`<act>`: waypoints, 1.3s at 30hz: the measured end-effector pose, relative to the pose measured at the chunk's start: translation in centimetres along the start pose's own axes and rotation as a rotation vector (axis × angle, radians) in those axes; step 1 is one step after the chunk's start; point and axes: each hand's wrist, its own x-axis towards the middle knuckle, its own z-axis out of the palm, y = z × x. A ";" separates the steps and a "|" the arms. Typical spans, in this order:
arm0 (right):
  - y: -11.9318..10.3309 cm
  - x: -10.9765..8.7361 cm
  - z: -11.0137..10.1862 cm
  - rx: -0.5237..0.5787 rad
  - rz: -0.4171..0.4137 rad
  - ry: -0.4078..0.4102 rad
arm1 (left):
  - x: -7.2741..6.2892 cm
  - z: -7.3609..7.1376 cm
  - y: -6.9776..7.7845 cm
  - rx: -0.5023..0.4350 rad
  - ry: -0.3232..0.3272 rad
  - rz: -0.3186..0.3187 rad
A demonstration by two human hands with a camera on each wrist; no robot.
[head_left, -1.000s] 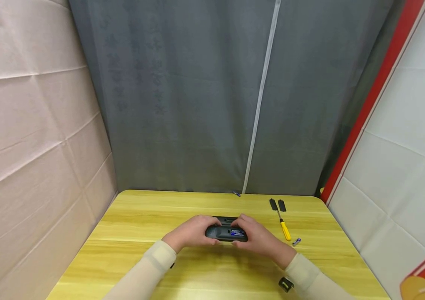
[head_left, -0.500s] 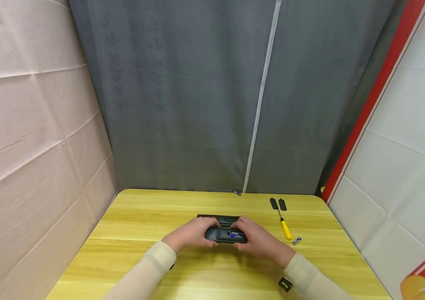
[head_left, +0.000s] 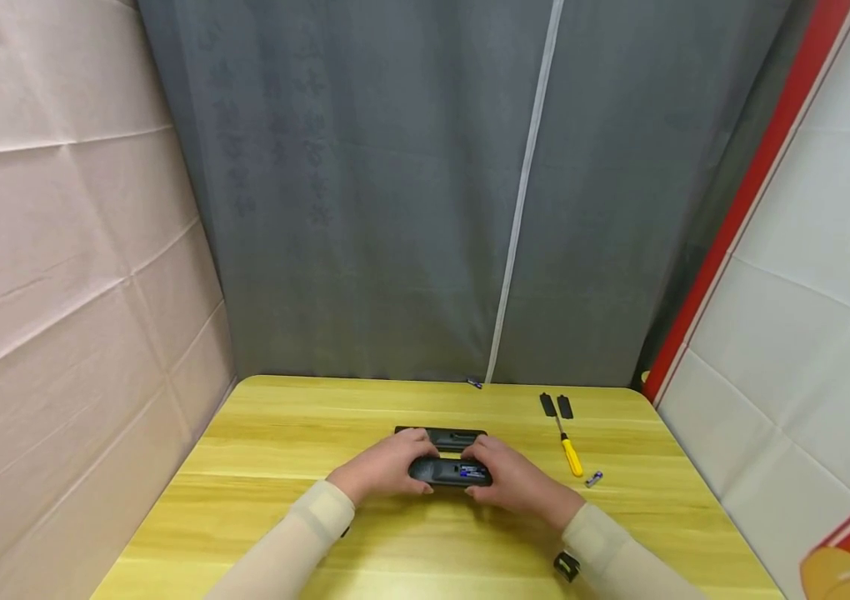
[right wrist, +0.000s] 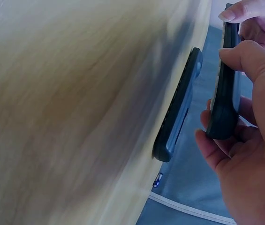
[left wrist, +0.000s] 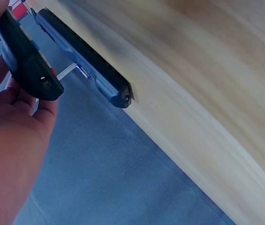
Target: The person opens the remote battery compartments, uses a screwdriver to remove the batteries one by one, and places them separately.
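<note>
Both hands hold a black remote control (head_left: 440, 472) above the table, its back facing up. Blue batteries (head_left: 473, 472) show in its uncovered compartment at the right end. My left hand (head_left: 391, 468) grips the left end, and my right hand (head_left: 517, 482) grips the right end, thumbs on the near side in the head view. Just beyond it, a second black remote control (head_left: 449, 439) lies on the table, back up. The left wrist view shows the held remote's end (left wrist: 41, 82) apart from the lying one (left wrist: 87, 61).
On the right of the wooden table (head_left: 282, 425) lie two black battery covers (head_left: 547, 405), a yellow-handled screwdriver (head_left: 572, 457) and a loose battery (head_left: 593, 479). Another battery (head_left: 474, 383) sits at the far edge, before a grey curtain (head_left: 365, 208).
The held remote has come slightly nearer to me, and more of the remote lying behind it shows. Both hands keep their grip.
</note>
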 end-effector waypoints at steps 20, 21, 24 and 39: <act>0.8 1.1 1.1 0.015 0.080 -0.043 | 0.5 1.1 -0.9 0.010 -0.050 -0.057; 0.7 1.2 1.2 0.017 0.082 -0.042 | 0.5 1.1 -1.0 0.014 -0.052 -0.058; 0.6 1.3 1.3 0.016 0.086 -0.041 | 0.5 1.1 -1.1 0.033 -0.055 -0.054; 0.6 1.5 1.8 -0.022 0.083 -0.068 | 0.1 1.4 -0.9 0.047 -0.060 -0.055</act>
